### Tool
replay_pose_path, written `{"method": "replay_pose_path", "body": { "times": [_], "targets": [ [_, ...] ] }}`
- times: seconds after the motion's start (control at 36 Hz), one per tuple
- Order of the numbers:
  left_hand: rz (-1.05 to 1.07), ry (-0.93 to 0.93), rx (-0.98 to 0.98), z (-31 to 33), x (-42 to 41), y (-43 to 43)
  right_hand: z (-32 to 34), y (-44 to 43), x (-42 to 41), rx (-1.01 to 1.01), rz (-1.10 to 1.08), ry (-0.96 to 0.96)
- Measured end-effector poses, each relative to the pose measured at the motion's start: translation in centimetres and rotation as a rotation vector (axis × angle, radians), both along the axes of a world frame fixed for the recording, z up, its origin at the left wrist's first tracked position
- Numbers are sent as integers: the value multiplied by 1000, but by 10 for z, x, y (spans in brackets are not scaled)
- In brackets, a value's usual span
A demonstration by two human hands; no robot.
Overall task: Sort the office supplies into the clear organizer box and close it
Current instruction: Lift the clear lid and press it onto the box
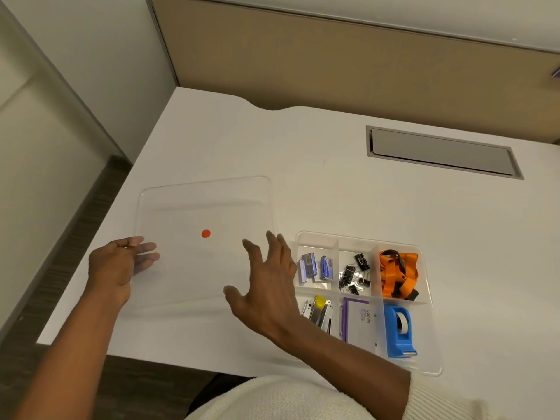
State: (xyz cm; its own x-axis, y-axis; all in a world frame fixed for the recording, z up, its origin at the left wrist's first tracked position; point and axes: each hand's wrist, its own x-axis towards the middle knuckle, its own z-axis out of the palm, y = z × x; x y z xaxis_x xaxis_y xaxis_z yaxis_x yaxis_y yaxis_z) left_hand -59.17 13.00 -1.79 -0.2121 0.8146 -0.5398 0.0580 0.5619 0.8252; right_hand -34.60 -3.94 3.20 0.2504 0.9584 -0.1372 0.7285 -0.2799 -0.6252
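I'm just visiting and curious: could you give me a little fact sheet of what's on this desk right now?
surface: white desk
lid: clear, orange dot, lying left of the organizer box
organizer box: open, compartments filled
contents: binder clips, orange lanyard, blue tape dispenser
left hand: at the lid's left edge, grip unclear
right hand: open, fingers spread, at the lid's right side

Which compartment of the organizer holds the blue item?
The near right compartment: it holds the blue tape dispenser, just below the orange lanyard section.
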Motion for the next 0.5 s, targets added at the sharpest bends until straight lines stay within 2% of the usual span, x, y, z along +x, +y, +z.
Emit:
{"method": "replay_pose_path", "body": {
  "times": [0.14,0.33,0.42,0.5],
  "targets": [
    [-64,-123,22,13,38,-18,17,-29,39,151,-50,-82],
    [-273,-156,62,23,137,-80,12,-98,113,167,-320,-134],
    [-371,-89,69,23,173,-111,7,-132,138,157,-380,-153],
    [-498,88,128,22,197,-138,0,-161,153,113,-498,-128]
  ]
}}
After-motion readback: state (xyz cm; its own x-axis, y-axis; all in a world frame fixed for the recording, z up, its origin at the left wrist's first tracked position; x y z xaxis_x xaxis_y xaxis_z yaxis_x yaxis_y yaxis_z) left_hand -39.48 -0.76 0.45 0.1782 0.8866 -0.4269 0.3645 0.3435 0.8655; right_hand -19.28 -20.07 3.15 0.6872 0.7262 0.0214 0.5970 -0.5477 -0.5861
